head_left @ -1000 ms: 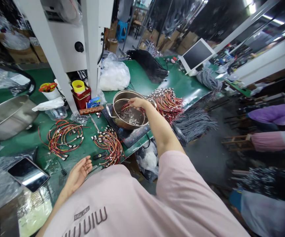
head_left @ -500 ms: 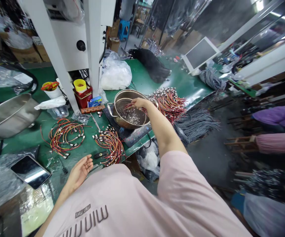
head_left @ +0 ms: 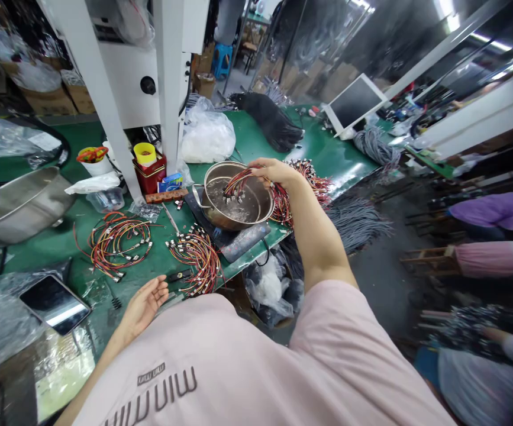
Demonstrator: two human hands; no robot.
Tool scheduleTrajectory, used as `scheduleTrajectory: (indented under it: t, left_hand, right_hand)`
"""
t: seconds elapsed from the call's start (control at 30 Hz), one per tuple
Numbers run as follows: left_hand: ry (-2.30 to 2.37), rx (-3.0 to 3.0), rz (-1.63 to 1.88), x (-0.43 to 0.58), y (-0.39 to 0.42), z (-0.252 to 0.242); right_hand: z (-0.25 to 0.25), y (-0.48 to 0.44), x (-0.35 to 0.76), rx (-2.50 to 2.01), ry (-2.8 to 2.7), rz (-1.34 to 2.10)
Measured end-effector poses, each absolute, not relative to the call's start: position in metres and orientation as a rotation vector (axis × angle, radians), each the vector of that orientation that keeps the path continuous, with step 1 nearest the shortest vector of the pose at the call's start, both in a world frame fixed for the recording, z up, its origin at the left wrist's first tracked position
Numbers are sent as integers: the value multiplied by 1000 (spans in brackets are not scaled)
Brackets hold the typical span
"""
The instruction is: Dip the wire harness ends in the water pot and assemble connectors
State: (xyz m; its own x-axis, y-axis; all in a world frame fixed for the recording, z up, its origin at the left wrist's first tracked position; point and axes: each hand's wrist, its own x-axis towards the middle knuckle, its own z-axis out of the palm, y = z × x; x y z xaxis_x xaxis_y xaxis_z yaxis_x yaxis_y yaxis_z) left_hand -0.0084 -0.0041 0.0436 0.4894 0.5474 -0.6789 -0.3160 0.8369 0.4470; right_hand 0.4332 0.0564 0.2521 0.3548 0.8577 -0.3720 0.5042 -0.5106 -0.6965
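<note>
The person's right hand [head_left: 274, 171] is clamped on a bundle of wires [head_left: 239, 180] above the open pot [head_left: 227, 221] on the tabletop [head_left: 258, 141], while the left hand [head_left: 146, 300], fingers loosely curled and open, lies near another wire bundle [head_left: 199, 260].

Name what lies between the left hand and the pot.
In the head view: a small black object, a wire bundle and the dark plate beneath the pot.

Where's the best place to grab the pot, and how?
Probably the loop handle on the left of the pot, with the left hand coming from the left: the handle juts out from the round wall, slim enough to curl around.
</note>
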Motion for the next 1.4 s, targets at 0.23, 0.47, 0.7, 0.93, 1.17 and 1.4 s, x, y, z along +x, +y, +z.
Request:
scheduleTrajectory:
  t: [0.23, 0.47, 0.7, 0.93, 1.17, 1.4]
  left_hand:
    - [912, 291, 537, -10, -6, 45]
    - [908, 296, 531, -12, -7, 43]
    - [903, 299, 533, -12, -7, 44]
    - [921, 290, 527, -14, -7, 44]
    - [933, 266, 498, -9, -7, 46]
    - [952, 245, 510, -16, -10, 41]
  right_hand:
    - [271, 45, 425, -2130, -1170, 937]
    - [280, 39, 423, -2124, -1163, 891]
    - [279, 37, 427, -2154, -1178, 877]
    - [297, 26, 442, -2004, -1254, 720]
    - [248, 40, 425, -2090, -1112, 716]
    - [278, 26, 448, -2018, -1145, 574]
